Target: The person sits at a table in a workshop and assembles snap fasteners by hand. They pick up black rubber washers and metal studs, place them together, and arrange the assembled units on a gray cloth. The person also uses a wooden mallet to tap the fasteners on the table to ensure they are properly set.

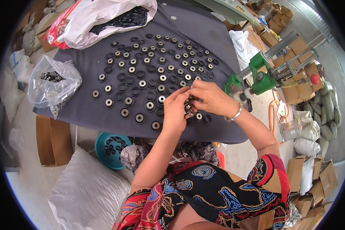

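- Two bare forearms reach up past a black patterned shirt [218, 188] with red on its sleeves; a silver bangle [234, 114] circles the right wrist.
- Both hands meet above the near part of the bench [222, 132]: the left hand [175, 109] is curled around a small cluster of metal parts [189, 108], and the right hand [211, 96] has its fingers bent in against the cluster; whether they pinch a piece I cannot tell.
- Below the bench's near edge, toward the left, a teal basin [99, 150] holds dark round pieces, with a plump white sack [86, 191] beside it.
- Across the dark cloth beyond the hands lie loose rows of round pieces, some black with metal centres [155, 125], others plain black rings [150, 99].
- At the bench's left edge sits a clear plastic bag [41, 89] of small metal parts.
- Right of the bench stands a green press [262, 74] with a red knob [314, 79].
- On the bench's far left, a white-and-red sack [80, 32] lies open, showing black pieces [122, 20].
- Cardboard boxes [281, 19] are piled farther off, upper right.
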Motion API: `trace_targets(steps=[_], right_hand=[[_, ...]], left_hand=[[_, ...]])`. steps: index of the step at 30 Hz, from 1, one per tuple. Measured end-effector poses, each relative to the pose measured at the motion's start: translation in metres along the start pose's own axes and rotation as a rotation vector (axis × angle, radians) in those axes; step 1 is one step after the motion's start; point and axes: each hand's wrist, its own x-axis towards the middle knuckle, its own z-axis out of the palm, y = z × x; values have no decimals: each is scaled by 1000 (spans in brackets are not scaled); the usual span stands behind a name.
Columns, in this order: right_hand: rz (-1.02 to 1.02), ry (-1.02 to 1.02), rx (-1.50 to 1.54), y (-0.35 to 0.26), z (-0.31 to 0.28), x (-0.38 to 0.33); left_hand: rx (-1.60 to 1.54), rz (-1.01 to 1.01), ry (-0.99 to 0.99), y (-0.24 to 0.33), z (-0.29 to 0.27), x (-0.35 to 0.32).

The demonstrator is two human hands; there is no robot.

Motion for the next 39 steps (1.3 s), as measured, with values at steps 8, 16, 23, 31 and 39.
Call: trace_targets(steps=[8,16,23,31,39], right_hand=[[286,206,420,-7,-1,-8],[97,245,70,-3,10,-16],[278,213,260,16,-1,-13],[642,257,-124,138,-13,-15],[694,183,-65,166,2,-11]], left_hand=[[-33,-65,14,-2,2,0],[15,3,57,-9,3,2],[44,-27,51,-8,2,3],[-68,1,66,1,0,3],[-111,-2,53,4,-5,3]])
